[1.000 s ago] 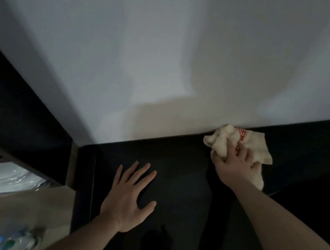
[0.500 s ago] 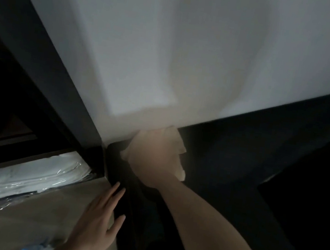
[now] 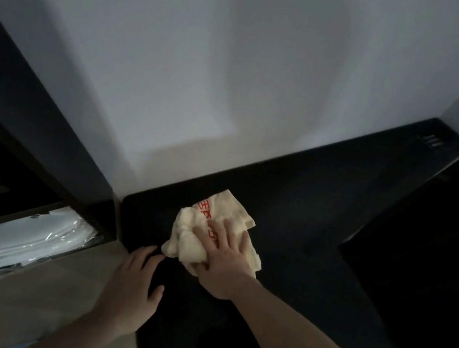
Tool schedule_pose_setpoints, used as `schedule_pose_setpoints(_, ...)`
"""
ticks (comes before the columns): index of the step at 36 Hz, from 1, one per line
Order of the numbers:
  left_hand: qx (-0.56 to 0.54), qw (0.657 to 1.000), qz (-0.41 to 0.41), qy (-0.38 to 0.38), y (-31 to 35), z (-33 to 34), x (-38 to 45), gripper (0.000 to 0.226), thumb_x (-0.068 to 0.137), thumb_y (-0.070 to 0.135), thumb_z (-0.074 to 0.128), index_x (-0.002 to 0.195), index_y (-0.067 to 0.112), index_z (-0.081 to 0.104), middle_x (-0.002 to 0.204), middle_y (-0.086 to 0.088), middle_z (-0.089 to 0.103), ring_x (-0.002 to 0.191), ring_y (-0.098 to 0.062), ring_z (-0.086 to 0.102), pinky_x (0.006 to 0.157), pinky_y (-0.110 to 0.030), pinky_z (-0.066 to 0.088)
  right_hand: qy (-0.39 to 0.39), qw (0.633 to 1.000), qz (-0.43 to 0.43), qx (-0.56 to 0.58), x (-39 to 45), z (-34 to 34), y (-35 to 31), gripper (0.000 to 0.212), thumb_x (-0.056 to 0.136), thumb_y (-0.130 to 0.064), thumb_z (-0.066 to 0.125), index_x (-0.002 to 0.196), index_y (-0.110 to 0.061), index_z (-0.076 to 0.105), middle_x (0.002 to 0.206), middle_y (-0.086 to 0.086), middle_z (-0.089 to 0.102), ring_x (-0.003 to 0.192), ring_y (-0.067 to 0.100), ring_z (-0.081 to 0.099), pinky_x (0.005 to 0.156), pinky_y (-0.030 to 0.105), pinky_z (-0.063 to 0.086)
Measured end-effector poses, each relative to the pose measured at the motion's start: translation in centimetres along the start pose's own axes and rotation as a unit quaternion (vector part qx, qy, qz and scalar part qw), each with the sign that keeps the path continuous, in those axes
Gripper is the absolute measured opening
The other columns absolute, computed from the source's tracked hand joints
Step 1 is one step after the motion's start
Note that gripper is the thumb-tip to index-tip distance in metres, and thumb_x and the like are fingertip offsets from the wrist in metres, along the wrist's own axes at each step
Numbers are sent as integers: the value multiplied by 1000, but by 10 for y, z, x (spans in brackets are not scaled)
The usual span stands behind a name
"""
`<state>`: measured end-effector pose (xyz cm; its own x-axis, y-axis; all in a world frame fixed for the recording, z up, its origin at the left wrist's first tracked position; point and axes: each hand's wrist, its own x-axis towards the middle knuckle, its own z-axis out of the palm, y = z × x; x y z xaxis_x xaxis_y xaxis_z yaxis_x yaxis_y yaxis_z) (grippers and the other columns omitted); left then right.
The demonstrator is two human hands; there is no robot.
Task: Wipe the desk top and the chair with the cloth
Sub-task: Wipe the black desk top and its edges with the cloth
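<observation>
A cream cloth [image 3: 200, 228] with red print lies bunched on the black desk top [image 3: 323, 193], near its back left corner. My right hand [image 3: 225, 258] presses down on the cloth with its fingers spread flat over it. My left hand [image 3: 132, 287] rests flat at the desk's left edge, fingers straight, just left of the cloth. The chair is not in view.
A white wall [image 3: 236, 71] rises behind the desk. A dark vertical panel [image 3: 38, 117] stands at the left. Below it lies clear plastic wrapping [image 3: 15, 238] on a beige surface [image 3: 28, 299]. A darker drop [image 3: 429, 275] lies right of the desk's front edge.
My right hand swept the cloth left into the back corner, then drew it a little toward me and to the right. My left hand moved from the desk top to its left edge.
</observation>
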<state>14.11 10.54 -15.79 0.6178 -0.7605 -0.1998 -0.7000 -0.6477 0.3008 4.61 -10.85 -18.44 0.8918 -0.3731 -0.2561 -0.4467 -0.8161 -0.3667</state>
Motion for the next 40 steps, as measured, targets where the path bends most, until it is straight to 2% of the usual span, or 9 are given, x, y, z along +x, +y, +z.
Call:
schedule_pose_setpoints(2,6,999,-3,-32,23,0,10,70,94,42,63,156,22,37,163,0,26,152,-24,26,123,-37,26,11,1000,-2,-10,-4,-10,16,82,80,-70,17,156,-48,-3,170,-5,-3,156,27,-11,118,66,-7)
schedule_pose_setpoints(5,11,997,-20,-70,61,0,29,77,100,53,50,163,27,12,170,5,3,157,-20,2,127,-33,9,1,1000,14,-16,-9,-31,47,80,85,-71,22,155,-49,-11,168,-5,-15,154,26,-21,118,62,-16)
schedule_pose_setpoints(8,20,996,-19,-89,97,5,49,83,98,61,48,164,27,9,171,5,-4,157,-20,-5,126,-35,4,-10,1000,24,-8,-10,-56,81,80,95,-66,33,154,-49,-17,166,-6,-24,151,26,-29,118,60,-19)
schedule_pose_setpoints(14,43,989,-46,-134,167,21,100,110,85,80,51,163,28,-5,169,3,-21,156,-28,-18,127,-54,-1,0,998,67,-19,-4,-92,166,79,96,-64,32,155,-47,-18,166,-4,-23,151,27,-28,119,62,-15)
schedule_pose_setpoints(17,38,984,-75,-158,198,22,126,123,75,84,58,162,31,-11,168,2,-26,155,-35,-19,125,-59,0,6,996,85,-14,-2,-107,207,78,96,-65,32,154,-48,-18,166,-4,-25,150,27,-29,118,63,-16)
schedule_pose_setpoints(23,47,967,-115,-222,229,8,164,136,70,73,76,162,31,-15,168,2,-26,154,-43,-14,123,-65,10,0,991,130,-6,1,-129,259,79,97,-65,31,154,-45,-21,164,-4,-31,148,29,-35,116,67,-16)
schedule_pose_setpoints(33,37,959,-136,-247,235,5,168,138,72,62,82,160,32,-19,166,4,-30,153,-44,-18,121,-68,14,0,984,179,4,9,-137,262,81,96,-72,25,154,-43,-25,164,-1,-32,147,33,-35,114,69,-18)
schedule_pose_setpoints(40,35,957,-134,-254,235,3,166,138,73,61,83,160,30,-20,166,3,-31,153,-45,-17,120,-69,16,-20,974,224,16,-21,-137,257,85,95,-73,22,152,-39,-30,160,0,-39,145,33,-40,113,72,-16)
